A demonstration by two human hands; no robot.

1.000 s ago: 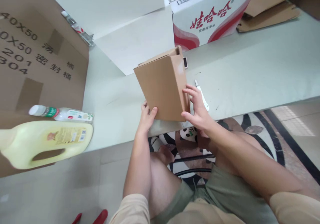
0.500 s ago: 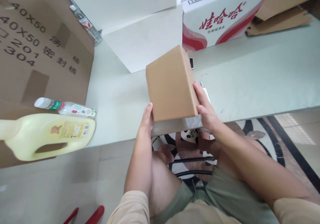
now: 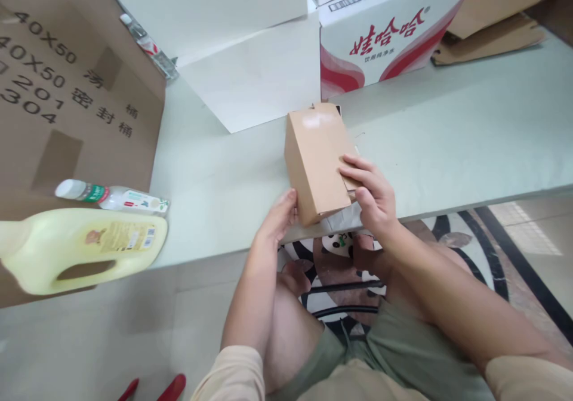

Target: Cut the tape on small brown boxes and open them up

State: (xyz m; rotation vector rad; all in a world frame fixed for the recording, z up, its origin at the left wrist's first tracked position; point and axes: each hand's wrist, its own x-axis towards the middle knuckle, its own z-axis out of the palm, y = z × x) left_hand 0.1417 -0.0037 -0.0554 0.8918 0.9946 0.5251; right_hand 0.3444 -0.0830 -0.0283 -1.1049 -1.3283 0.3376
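Observation:
A small brown cardboard box (image 3: 320, 156) is between my hands at the front edge of the pale table. It is turned so that a narrow face and part of a broad face show. My left hand (image 3: 280, 215) grips its lower left side, thumb up along the cardboard, the other fingers partly hidden. My right hand (image 3: 370, 192) is closed on the right side near a flap, with fingertips lying over the top face. Under the box and right hand, a bit of a whitish item (image 3: 342, 217) shows; its kind is unclear.
A large printed carton (image 3: 76, 91) stands on the left, a yellow jug (image 3: 89, 249) and a plastic bottle (image 3: 111, 197) before it. Behind are white boxes (image 3: 255, 73), a red-and-white water carton (image 3: 389, 43) and flattened cardboard (image 3: 492, 37). Another bottle (image 3: 150, 46) lies at back left.
The box has been turned, so a narrow face with a flap edge now points up instead of the broad plain face. My right fingers have moved onto its top.

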